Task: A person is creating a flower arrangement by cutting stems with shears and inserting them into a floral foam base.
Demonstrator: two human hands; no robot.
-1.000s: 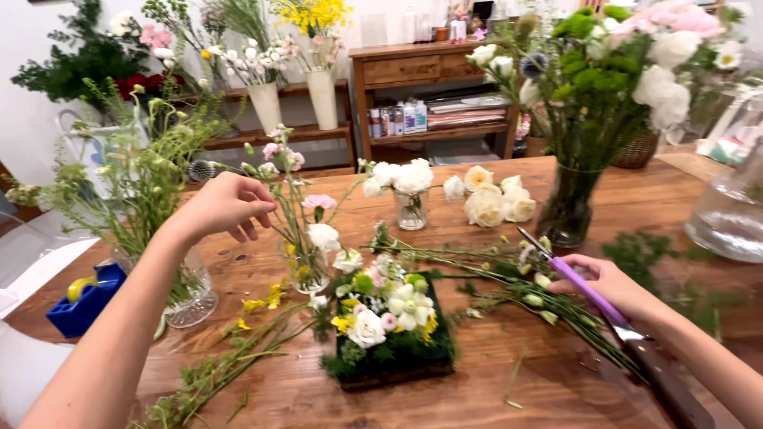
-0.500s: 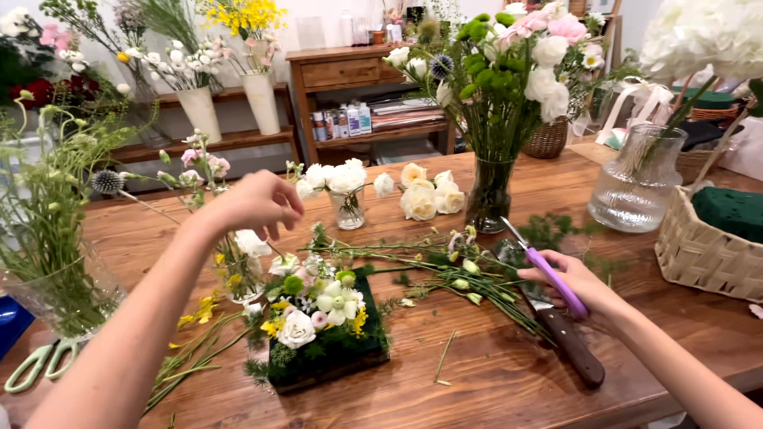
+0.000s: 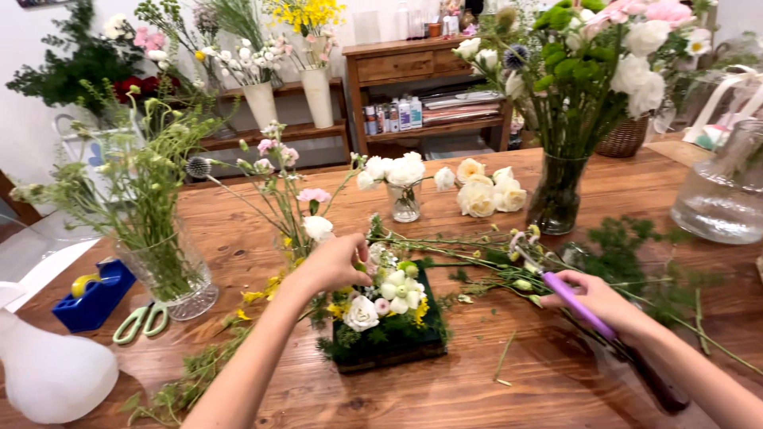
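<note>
The left hand is bent down, fingers pinched on a stem in the flower arrangement; purple-handled scissors are gripped by the right hand.

Low flower arrangement on table; purple-handled scissors apparently point at stems.

The scene was brightly and evenly lit by soft, warm indoor light from above. The wooden table carried a mild sheen, with only faint, short shadows under the left hand and the right hand. The pale wall at the back and the white bottle at the lower left were close to washed out. The clear glass vase on the right showed small bright glints. Fine detail was soft throughout, and the far shelves looked slightly smeared. Straight lines bowed a little toward the edges.
</note>
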